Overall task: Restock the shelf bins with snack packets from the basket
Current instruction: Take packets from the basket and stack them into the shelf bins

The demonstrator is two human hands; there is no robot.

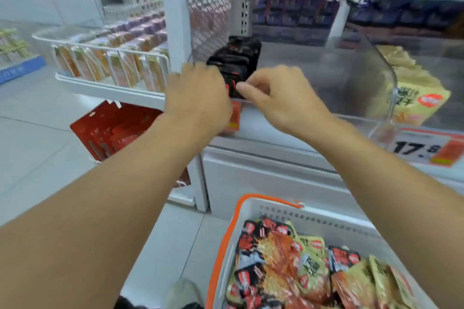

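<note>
Both hands met at the front of the clear shelf bin (364, 78): the left hand (198, 98) and right hand (278, 98) had fingers curled around the row of black snack packets (236, 63) standing there; the white basket (326, 218) of packets sat below

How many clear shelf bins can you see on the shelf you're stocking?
2. The near bin, at the hands, holds a row of black packets at its left end; the bin to its right holds yellow packets. Others may lie out of frame.
</note>
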